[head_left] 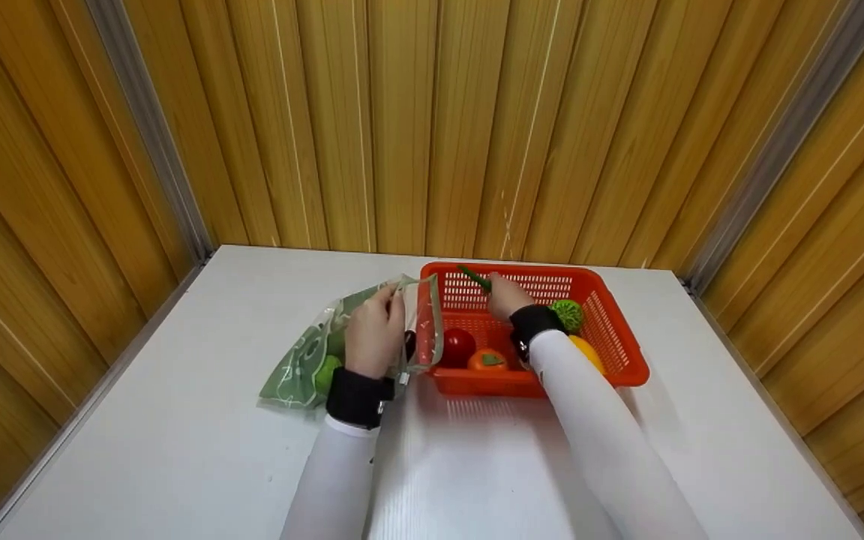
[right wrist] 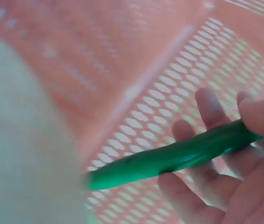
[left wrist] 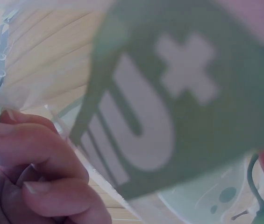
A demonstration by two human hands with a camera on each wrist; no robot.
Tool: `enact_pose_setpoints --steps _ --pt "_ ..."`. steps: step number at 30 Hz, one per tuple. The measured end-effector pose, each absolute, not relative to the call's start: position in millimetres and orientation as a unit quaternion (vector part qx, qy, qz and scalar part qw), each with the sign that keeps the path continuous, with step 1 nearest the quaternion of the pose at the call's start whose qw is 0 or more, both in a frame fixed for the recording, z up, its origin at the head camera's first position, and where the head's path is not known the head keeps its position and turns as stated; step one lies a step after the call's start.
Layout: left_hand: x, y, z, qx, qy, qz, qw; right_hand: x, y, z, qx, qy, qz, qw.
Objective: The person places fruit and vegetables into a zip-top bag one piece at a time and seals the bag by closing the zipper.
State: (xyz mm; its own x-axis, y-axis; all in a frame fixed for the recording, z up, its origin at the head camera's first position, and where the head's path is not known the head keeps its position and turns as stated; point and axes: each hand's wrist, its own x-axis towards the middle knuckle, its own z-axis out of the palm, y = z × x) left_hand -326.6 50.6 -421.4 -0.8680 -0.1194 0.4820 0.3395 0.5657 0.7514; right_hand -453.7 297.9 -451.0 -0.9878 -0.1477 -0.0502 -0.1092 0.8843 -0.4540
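Note:
My left hand (head_left: pixel 376 334) pinches the upper rim of a clear and green printed zip bag (head_left: pixel 293 375). A bright green round item (head_left: pixel 327 373) shows inside, with a dark item (head_left: pixel 409 343) near the mouth. Over the red plastic basket (head_left: pixel 623 360), my right hand (head_left: pixel 508 298) holds a slender green vegetable (right wrist: pixel 169 158) between thumb and fingers; its exact kind is unclear. In the basket lie a red tomato-like fruit (head_left: pixel 459 346), an orange persimmon-like fruit (head_left: pixel 489 360), a bumpy green ball (head_left: pixel 568 316) and a yellow item (head_left: pixel 586 352) partly behind the right sleeve.
Both things stand on a white table (head_left: pixel 199 420), with the bag directly left of the basket and its mouth overlapping the basket's left rim. Wood-look panel walls (head_left: pixel 402 127) enclose the table's back and sides.

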Motion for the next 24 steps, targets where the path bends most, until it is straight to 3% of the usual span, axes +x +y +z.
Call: enact_pose_setpoints --steps 6,13,24 --pt "-327 47 -421 -0.052 -0.852 -0.465 0.236 -440 296 -415 -0.103 0.934 -0.341 -0.021" --pt "-329 42 -423 -0.05 -0.851 -0.463 0.244 -397 284 -377 -0.162 0.788 -0.582 -0.122" --pt "-329 39 -424 -0.049 -0.847 -0.463 0.256 -338 239 -389 -0.109 0.545 -0.817 -0.154"
